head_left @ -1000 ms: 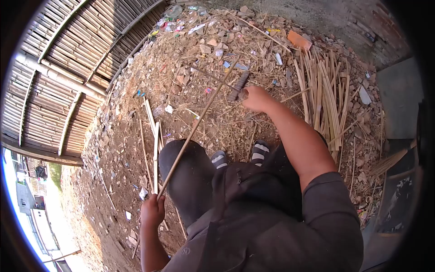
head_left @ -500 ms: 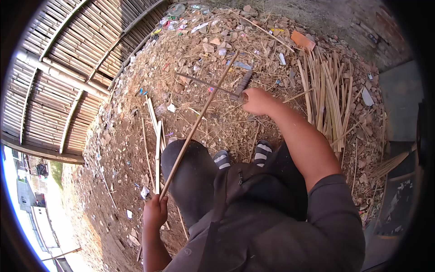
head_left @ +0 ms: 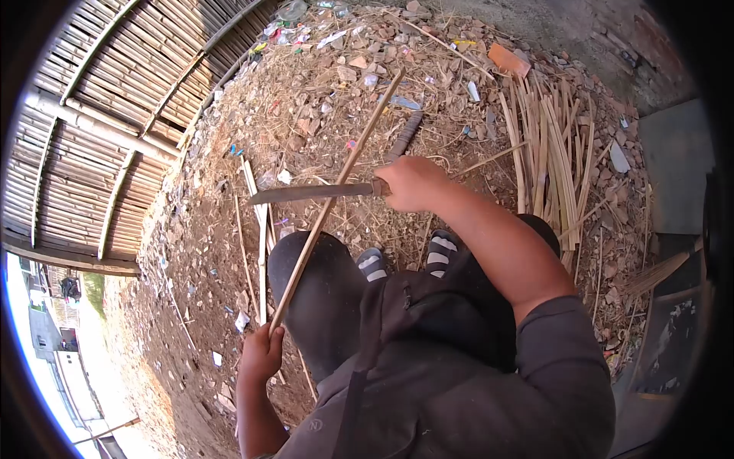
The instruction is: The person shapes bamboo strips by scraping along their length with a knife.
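Observation:
My left hand (head_left: 261, 353) is closed round the lower end of a long thin bamboo strip (head_left: 359, 145), which slants up and to the right over my knee. The handle of a long-bladed knife is in my right hand (head_left: 413, 183). Its dark blade (head_left: 306, 193) points left and lies across the strip at about mid-length. Just beyond my right hand a dark ridged rod (head_left: 405, 136) rests on the ground.
A pile of split bamboo strips (head_left: 552, 153) lies at the right, beside an orange brick piece (head_left: 508, 60). More pale strips (head_left: 264, 260) lie left of my knee. A bamboo-slat wall (head_left: 107, 130) stands at the left. Rubble and litter cover the ground.
My right hand and the knife have moved toward my body and slightly left. The blade now crosses the strip lower down and shows its broad side. My left hand has hardly moved.

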`<state>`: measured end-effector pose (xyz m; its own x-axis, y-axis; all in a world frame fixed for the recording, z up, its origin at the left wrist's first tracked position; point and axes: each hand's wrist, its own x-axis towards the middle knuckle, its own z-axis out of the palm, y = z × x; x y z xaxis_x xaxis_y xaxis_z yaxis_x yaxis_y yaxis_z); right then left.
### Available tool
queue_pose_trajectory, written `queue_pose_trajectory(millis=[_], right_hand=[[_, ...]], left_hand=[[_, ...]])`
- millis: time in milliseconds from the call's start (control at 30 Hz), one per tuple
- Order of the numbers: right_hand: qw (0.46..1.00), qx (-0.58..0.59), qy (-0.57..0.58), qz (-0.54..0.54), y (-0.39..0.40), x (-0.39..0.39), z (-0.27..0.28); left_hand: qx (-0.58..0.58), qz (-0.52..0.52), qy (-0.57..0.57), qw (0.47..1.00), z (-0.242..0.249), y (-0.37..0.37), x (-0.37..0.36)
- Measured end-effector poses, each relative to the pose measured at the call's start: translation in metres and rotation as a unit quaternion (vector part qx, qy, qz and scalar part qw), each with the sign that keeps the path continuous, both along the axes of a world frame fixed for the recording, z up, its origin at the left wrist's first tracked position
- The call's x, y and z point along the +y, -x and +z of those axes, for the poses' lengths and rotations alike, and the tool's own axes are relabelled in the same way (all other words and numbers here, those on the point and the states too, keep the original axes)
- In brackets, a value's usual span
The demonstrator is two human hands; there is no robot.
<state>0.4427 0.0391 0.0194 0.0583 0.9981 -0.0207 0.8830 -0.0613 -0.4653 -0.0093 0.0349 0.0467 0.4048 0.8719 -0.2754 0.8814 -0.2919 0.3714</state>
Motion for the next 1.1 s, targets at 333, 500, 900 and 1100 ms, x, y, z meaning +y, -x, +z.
queue_pose_trajectory(millis=[333, 500, 900, 1100], right_hand=[[0.999, -0.007, 0.013, -0.043, -0.017, 0.001, -0.007], [0.995, 0.029, 0.072, -0.065, -0.048, -0.002, -0.028], [0.974, 0.101, 0.043, -0.198, -0.078, 0.010, -0.048], [0.994, 0.028, 0.017, -0.100, -0.041, -0.005, 0.005]], left_hand=[[-0.010, 0.028, 0.026, 0.999, 0.006, -0.004, -0.002], [0.043, -0.015, -0.041, 0.998, 0.006, -0.010, -0.005], [0.044, -0.013, -0.066, 0.997, -0.006, 0.007, -0.006], [0.033, -0.007, -0.047, 0.998, -0.002, 0.009, -0.004]])
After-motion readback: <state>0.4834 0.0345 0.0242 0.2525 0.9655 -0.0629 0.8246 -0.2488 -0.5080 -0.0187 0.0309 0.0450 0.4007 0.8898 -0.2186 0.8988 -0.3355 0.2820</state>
